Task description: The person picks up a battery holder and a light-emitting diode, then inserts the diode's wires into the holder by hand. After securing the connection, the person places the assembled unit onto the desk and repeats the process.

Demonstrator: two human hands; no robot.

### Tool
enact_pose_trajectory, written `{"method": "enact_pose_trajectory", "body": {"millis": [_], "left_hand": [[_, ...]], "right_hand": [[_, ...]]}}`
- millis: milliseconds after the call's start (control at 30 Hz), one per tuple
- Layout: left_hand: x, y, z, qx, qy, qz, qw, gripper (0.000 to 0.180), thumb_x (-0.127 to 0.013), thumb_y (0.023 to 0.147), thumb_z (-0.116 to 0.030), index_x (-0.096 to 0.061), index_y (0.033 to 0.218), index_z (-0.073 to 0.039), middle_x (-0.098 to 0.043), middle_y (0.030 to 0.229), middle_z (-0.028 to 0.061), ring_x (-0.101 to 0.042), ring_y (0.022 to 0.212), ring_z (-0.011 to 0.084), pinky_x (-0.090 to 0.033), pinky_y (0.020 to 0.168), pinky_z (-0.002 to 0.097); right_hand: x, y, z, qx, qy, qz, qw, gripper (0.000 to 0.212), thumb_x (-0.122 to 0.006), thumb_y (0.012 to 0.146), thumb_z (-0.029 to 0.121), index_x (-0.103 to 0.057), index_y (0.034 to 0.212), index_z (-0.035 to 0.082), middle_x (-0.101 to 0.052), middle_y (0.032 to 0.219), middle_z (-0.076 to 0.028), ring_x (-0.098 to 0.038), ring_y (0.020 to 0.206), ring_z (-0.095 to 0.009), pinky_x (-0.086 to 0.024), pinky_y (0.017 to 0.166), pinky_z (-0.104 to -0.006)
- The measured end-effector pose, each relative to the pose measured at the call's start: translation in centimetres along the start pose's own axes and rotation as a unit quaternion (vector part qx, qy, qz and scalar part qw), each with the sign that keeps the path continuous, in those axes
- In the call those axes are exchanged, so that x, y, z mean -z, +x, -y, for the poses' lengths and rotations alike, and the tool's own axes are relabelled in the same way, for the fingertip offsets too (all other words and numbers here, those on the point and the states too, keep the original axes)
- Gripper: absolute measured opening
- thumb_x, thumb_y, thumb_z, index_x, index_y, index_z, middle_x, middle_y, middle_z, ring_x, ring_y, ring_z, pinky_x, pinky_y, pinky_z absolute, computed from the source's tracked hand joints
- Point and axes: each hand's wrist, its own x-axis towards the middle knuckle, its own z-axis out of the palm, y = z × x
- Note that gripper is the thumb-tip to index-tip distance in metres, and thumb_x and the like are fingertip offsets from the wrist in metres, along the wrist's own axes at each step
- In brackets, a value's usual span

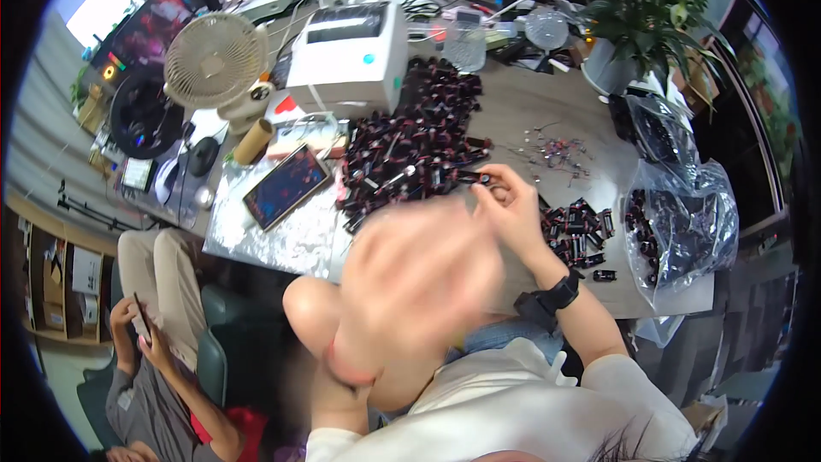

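My right hand (511, 210), a dark watch (560, 293) on its wrist, pinches a small black cylindrical part (473, 178) between thumb and fingers. It is at the right edge of a big heap of similar black parts (406, 133) with reddish bits. My left hand (423, 269) is raised close to the camera and smeared by motion, so its fingers cannot be read. It covers the table's front edge and part of my lap. Right of my right hand lies a smaller pile of black parts (577, 231).
A clear plastic bag (684, 222) with black parts lies at the right, near a potted plant (609, 68). Small wired pieces (560, 154) are scattered behind my right hand. Left of the heap are a phone (288, 187), a white printer (346, 64) and a fan (215, 62). Another person (167, 376) sits at left.
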Motion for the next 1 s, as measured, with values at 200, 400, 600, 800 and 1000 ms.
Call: {"method": "enact_pose_trajectory", "body": {"millis": [200, 400, 600, 800, 1000], "left_hand": [[3.2, 3.0, -5.6, -0.033, -0.012, -0.013, 0.999, 0.028, -0.049, 0.088, -0.026, -0.068, 0.077, -0.009, -0.073, 0.083, 0.0011, -0.061, 0.077, 0.0158, -0.044, 0.059, 0.0248], [0.8, 1.8, -6.4, 0.094, 0.028, -0.054, 0.994, 0.014, -0.068, 0.067, -0.006, -0.063, 0.078, -0.014, -0.068, 0.080, -0.0030, -0.060, 0.073, 0.0128, -0.044, 0.061, 0.0236], [-4.7, 1.3, 1.0, 0.127, -0.033, 0.017, 0.991, 0.034, -0.067, 0.070, 0.002, -0.061, 0.104, -0.002, -0.065, 0.099, 0.0115, -0.062, 0.094, 0.0268, -0.052, 0.074, 0.0345], [-8.9, -2.8, 3.4, 0.191, -0.177, 0.060, 0.964, 0.036, -0.069, 0.077, 0.000, -0.064, 0.112, -0.006, -0.064, 0.108, 0.0130, -0.063, 0.096, 0.0279, -0.052, 0.081, 0.0346], [-10.2, -2.9, 3.9, 0.278, -0.264, 0.029, 0.923, 0.024, -0.068, 0.081, 0.000, -0.068, 0.104, -0.004, -0.067, 0.097, 0.0105, -0.065, 0.081, 0.0197, -0.052, 0.070, 0.0282]], "right_hand": [[0.7, -0.7, 0.3, 0.032, -0.019, 0.005, 0.999, 0.022, -0.063, 0.089, 0.002, -0.058, 0.111, -0.002, -0.063, 0.084, -0.003, -0.062, 0.064, -0.008, -0.043, 0.051, -0.0186], [0.9, 0.6, 1.6, 0.077, 0.021, -0.038, 0.996, 0.022, -0.064, 0.088, 0.004, -0.061, 0.109, -0.002, -0.064, 0.080, -0.005, -0.062, 0.069, -0.007, -0.048, 0.059, -0.0209], [1.5, 1.1, 0.9, 0.096, 0.026, -0.024, 0.995, 0.023, -0.059, 0.092, 0.004, -0.061, 0.114, 0.000, -0.066, 0.088, -0.006, -0.061, 0.072, -0.008, -0.048, 0.063, -0.0208], [2.0, -0.1, 2.2, 0.050, 0.121, 0.095, 0.987, 0.031, -0.056, 0.093, 0.001, -0.055, 0.124, -0.002, -0.062, 0.096, -0.006, -0.058, 0.070, -0.008, -0.045, 0.058, -0.0199], [1.7, 0.2, 2.9, 0.196, 0.002, 0.011, 0.981, 0.030, -0.063, 0.087, -0.001, -0.058, 0.117, 0.001, -0.056, 0.106, -0.005, -0.057, 0.074, -0.008, -0.044, 0.058, -0.0198]]}}
